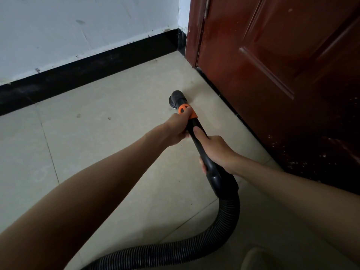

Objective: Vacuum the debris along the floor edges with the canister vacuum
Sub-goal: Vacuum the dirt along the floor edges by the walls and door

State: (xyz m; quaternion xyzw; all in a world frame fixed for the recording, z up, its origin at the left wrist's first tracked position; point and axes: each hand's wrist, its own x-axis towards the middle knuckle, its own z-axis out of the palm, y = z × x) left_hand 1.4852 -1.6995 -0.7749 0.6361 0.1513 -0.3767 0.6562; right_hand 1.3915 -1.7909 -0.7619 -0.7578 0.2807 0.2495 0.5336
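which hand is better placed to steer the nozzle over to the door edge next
Left, probably. The left hand grips the wand at the orange collar, right behind the nozzle, so it guides the tip. The right hand holds the handle farther back, near the hose.

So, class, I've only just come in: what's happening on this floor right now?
A person is vacuuming near a room corner. The left hand grips the black wand just behind its orange collar, and the right hand holds the handle further back. The round nozzle is down at the tiled floor, close to the brown door. The ribbed hose loops back towards the person.
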